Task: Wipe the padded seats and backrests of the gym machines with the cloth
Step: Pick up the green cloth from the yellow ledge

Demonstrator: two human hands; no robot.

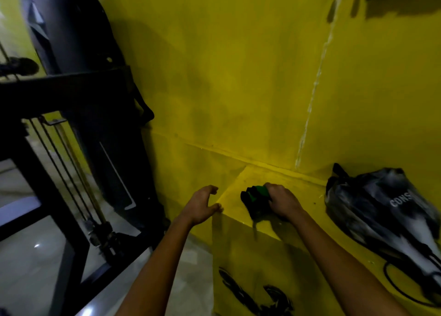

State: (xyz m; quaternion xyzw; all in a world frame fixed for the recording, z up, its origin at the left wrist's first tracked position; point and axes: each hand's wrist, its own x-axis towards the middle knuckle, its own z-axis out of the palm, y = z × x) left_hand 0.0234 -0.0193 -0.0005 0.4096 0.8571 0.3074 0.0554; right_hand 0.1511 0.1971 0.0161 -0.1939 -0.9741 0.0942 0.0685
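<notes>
Yellow paint covers the walls and the low ledge that serves as a counter [307,194] in this gym corner. Nearest, two bare forearms reach out from 6 o'clock. The right hand [282,201] is curled over a dark cloth with a green patch [254,200], gripping it where it lies bunched on the counter top near the corner edge. The left hand [202,204] hovers at 9 o'clock of the cloth, fingers loosely spread and holding nothing, its fingertips near the counter's corner. At 3 o'clock a black and white bag [384,210] rests on the counter. Farther off, at 10 o'clock, stands a dark gym machine frame [57,86] with cables. Picking up well probably means gathering the whole cloth into the palm, leaving no tail trailing, before turning toward the machine's pads, none of which is plainly visible.
</notes>
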